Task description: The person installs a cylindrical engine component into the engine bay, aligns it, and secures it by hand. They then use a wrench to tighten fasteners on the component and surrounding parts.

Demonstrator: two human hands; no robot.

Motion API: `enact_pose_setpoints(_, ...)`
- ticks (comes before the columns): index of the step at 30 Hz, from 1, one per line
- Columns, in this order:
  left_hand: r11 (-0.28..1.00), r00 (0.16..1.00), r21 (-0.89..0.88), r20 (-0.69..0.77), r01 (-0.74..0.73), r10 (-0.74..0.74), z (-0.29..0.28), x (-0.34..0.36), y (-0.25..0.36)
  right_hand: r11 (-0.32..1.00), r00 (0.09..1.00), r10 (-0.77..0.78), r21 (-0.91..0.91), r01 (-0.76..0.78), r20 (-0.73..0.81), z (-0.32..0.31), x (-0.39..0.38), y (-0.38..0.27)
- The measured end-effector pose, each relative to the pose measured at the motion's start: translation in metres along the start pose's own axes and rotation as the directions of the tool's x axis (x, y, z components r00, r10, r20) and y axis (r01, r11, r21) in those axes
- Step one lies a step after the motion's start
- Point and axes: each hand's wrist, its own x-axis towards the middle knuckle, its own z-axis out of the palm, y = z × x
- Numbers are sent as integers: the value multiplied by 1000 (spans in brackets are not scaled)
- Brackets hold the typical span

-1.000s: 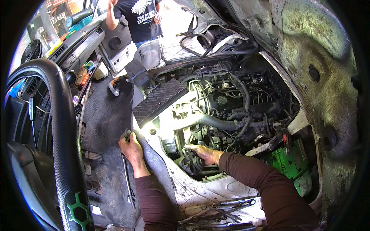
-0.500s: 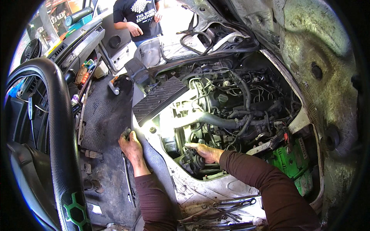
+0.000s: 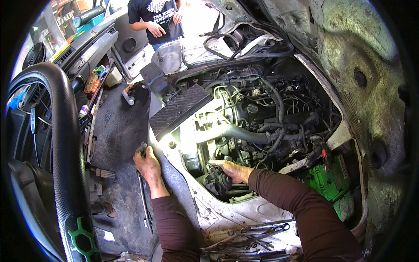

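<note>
My right hand (image 3: 234, 171) reaches into the engine bay. Its thumb lies along the top of a dark engine part with a rounded end (image 3: 224, 181), and the fingers curl down behind it, partly hidden. My left hand (image 3: 149, 169) is above the floor beside the engine opening, with fingers curled together; whatever they may hold is too dark to name. Just below that hand, a long metal wrench or ratchet handle (image 3: 144, 205) lies on the dark floor mat. The engine (image 3: 253, 115) is exposed, with a thick hose (image 3: 238, 135) brightly lit at one end.
A steering wheel (image 3: 70, 139) stands at the left. Several spanners (image 3: 248, 239) lie on the near white ledge. A green battery (image 3: 326, 183) sits at the right. A ribbed black cover (image 3: 181, 110) rests at the opening's left edge. Another person (image 3: 156, 24) stands beyond the far side.
Both my hands stay almost in place. My left fingers shift slightly. The view has moved a little, and the other person's hands have changed position in front of the shirt.
</note>
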Motion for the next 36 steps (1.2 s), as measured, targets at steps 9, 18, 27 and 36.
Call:
enact_pose_setpoints(9,1000,1000,-13,5,-11,11,1,-2,2,1000,1000,-3,24,4,-18,-14,14,5)
enact_pose_setpoints(18,1000,1000,4,12,6,-6,2,-2,6,999,999,-34,-16,34,-2,-18,14,6)
enact_pose_setpoints(27,1000,1000,2,2,5,-5,0,-5,10,1000,998,-28,-9,27,-57,-9,12,3)
enact_pose_setpoints(36,946,966,237,-77,-221,245,3,-23,27,996,994,-71,-55,66,-88,-9,10,4)
